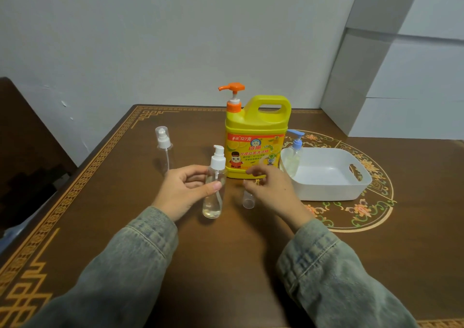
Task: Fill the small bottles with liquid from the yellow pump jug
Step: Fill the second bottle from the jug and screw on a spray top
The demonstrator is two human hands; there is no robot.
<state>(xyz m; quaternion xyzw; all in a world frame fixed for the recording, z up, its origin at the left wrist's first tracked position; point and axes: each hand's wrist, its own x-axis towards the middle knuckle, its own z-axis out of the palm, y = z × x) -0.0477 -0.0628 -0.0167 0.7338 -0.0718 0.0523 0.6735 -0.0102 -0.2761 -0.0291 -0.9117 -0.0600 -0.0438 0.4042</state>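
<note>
Landmark: yellow pump jug, upright on brown table, orange pump head pointing left.

Left hand: fingers curled round clear bottle w/ white pump, just in front-left of jug. Thumb across bottle's front at mid-height, other fingers behind; bottle stands upright, base on or near table (cannot tell which), a little pale liquid at bottom, pump top above the fingers.

Right hand: in front of jug, fingers loosely bent, tips blurred. Small clear cap lies just beneath the hand; whether fingers touch it cannot be told.

Capped clear bottle: upright, well left of jug, apart from both hands.

Blue-pump bottle: just right of jug, standing inside white bin at its near-left corner; bin is beside jug's right side.
</note>
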